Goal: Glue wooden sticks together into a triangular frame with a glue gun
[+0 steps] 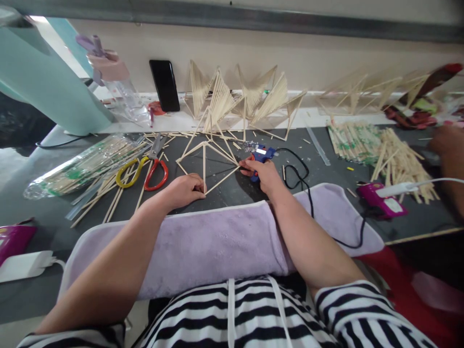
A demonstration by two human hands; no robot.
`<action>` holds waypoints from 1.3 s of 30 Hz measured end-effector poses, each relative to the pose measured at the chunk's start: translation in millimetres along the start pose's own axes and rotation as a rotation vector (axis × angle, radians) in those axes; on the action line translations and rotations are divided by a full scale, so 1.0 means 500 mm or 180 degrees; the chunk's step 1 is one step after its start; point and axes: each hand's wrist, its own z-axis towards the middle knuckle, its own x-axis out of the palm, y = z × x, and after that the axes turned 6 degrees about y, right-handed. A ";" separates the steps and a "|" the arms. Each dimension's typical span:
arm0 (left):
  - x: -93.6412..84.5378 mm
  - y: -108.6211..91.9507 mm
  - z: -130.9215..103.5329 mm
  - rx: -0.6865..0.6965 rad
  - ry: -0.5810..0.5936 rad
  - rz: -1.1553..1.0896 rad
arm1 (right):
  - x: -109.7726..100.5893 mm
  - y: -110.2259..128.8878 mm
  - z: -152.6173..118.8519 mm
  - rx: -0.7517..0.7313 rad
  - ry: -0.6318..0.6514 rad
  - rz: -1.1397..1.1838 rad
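A stick frame [204,166] of thin pale wooden sticks stands on the bench [232,189], midway along its near edge and just beyond a lilac towel [217,246] that covers part of that edge. The left hand [186,191] lies at the frame's near corner, its fingers closed on the joint where the sticks meet. The right hand [261,173] is at the frame's right corner, farther from the near edge; its bent fingertips meet the stick ends there. A blue glue gun [264,153] is directly against this hand, nozzle toward the left, and whether the palm also grips its handle cannot be told.

The key line is the stick between the two hands: its long axis slants from the left fingers away from the near edge and rightward to the right fingers. The right hand is the nearer one to both that far end and the gun.

Scissors [145,169] with a yellow and a red handle lie left of the frame, over loose sticks. Finished-looking stick structures [232,99] stand along the far edge. At the bench's right edge is another person's hand [447,145], well apart.
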 end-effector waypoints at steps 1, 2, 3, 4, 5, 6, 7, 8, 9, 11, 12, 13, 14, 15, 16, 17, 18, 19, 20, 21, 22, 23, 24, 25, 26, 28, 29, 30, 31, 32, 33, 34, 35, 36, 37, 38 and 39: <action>0.000 0.000 0.000 0.0013 0.0001 0.0004 | 0.000 0.000 0.000 -0.0003 0.0005 -0.0001; 0.000 0.000 0.000 0.0017 0.0001 0.0005 | 0.000 0.000 0.000 -0.0006 0.0008 0.0002; 0.000 -0.001 0.000 0.0012 0.0004 0.0004 | 0.000 -0.001 0.000 -0.0014 0.0005 0.0015; -0.001 -0.001 0.000 0.0000 0.0009 0.0001 | 0.000 -0.001 0.001 -0.0021 -0.0007 0.0033; -0.001 -0.002 0.000 -0.0017 0.0012 -0.0001 | 0.000 -0.001 0.001 -0.0026 -0.0024 0.0055; -0.001 -0.003 0.000 -0.0032 0.0014 -0.0005 | 0.001 -0.002 0.001 -0.0041 -0.0045 0.0080; -0.001 -0.004 0.000 -0.0042 0.0016 -0.0011 | 0.001 -0.002 0.001 -0.0067 -0.0073 0.0108; -0.001 -0.005 0.000 -0.0050 0.0015 -0.0016 | 0.001 -0.003 0.001 -0.0101 -0.0098 0.0138; -0.001 -0.006 -0.001 -0.0055 0.0008 -0.0021 | 0.001 -0.003 0.002 -0.0149 -0.0125 0.0168; -0.002 -0.007 -0.001 -0.0056 0.0002 -0.0035 | 0.001 -0.003 0.003 -0.0236 -0.0161 0.0203; -0.002 -0.007 -0.001 -0.0053 0.0003 -0.0046 | 0.002 -0.003 0.004 -0.0257 -0.0195 0.0198; -0.002 -0.007 -0.001 -0.0061 0.0003 -0.0059 | 0.002 -0.002 0.005 -0.0256 -0.0244 0.0181; -0.002 -0.007 -0.001 -0.0074 0.0003 -0.0075 | 0.001 -0.002 0.006 -0.0244 -0.0304 0.0159; -0.003 -0.007 -0.001 -0.0087 0.0008 -0.0093 | 0.001 -0.001 0.008 -0.0228 -0.0370 0.0138; -0.003 -0.006 -0.001 -0.0099 0.0015 -0.0109 | 0.001 0.000 0.009 -0.0222 -0.0434 0.0127; -0.003 -0.006 -0.001 -0.0109 0.0015 -0.0123 | 0.001 0.000 0.010 -0.0228 -0.0488 0.0129; -0.003 -0.005 0.000 -0.0117 0.0016 -0.0136 | 0.000 0.001 0.010 -0.0235 -0.0524 0.0137; -0.003 -0.005 0.000 -0.0117 0.0015 -0.0145 | 0.000 0.002 0.011 -0.0243 -0.0544 0.0148; -0.003 -0.004 -0.001 -0.0112 0.0011 -0.0150 | 0.000 0.002 0.011 -0.0246 -0.0573 0.0168; -0.003 -0.003 -0.001 -0.0112 0.0002 -0.0150 | 0.001 0.002 0.011 -0.0244 -0.0600 0.0192; -0.003 -0.003 -0.001 -0.0109 -0.0006 -0.0147 | 0.001 0.003 0.010 -0.0241 -0.0621 0.0215; -0.004 -0.003 -0.001 -0.0100 -0.0010 -0.0142 | 0.003 0.003 0.010 -0.0240 -0.0640 0.0230; -0.004 -0.003 -0.002 -0.0092 -0.0009 -0.0140 | 0.004 0.003 0.009 -0.0242 -0.0654 0.0236; -0.004 -0.004 -0.002 -0.0087 -0.0008 -0.0142 | 0.006 0.003 0.008 -0.0242 -0.0657 0.0233; -0.004 -0.004 -0.003 -0.0087 -0.0002 -0.0149 | 0.007 0.004 0.006 -0.0235 -0.0649 0.0228; -0.005 -0.005 -0.003 -0.0090 0.0011 -0.0164 | 0.011 0.006 0.002 -0.0203 -0.0614 0.0240; -0.005 -0.005 -0.003 -0.0094 0.0017 -0.0172 | 0.013 0.008 0.001 -0.0185 -0.0587 0.0255; -0.004 -0.005 -0.002 -0.0097 0.0024 -0.0178 | 0.014 0.009 -0.001 -0.0173 -0.0566 0.0279; -0.004 -0.005 -0.001 -0.0100 0.0024 -0.0182 | 0.016 0.010 -0.003 -0.0171 -0.0556 0.0307; -0.004 -0.005 0.000 -0.0102 0.0026 -0.0184 | 0.017 0.011 -0.004 -0.0171 -0.0548 0.0329; -0.004 -0.005 0.000 -0.0102 0.0025 -0.0184 | 0.018 0.012 -0.004 -0.0175 -0.0541 0.0341; -0.004 -0.005 0.001 -0.0104 0.0024 -0.0184 | 0.018 0.013 -0.004 -0.0177 -0.0534 0.0342; -0.004 -0.005 0.002 -0.0108 0.0028 -0.0184 | 0.019 0.013 -0.004 -0.0172 -0.0535 0.0333; -0.004 -0.005 0.002 -0.0119 0.0033 -0.0184 | 0.020 0.013 -0.004 -0.0159 -0.0545 0.0313; -0.005 -0.005 0.003 -0.0130 0.0045 -0.0185 | 0.020 0.012 -0.004 -0.0141 -0.0567 0.0284; -0.005 -0.005 0.003 -0.0140 0.0056 -0.0192 | 0.021 0.012 -0.004 -0.0115 -0.0600 0.0255; -0.005 -0.005 0.003 -0.0143 0.0061 -0.0203 | 0.021 0.011 -0.003 -0.0097 -0.0638 0.0238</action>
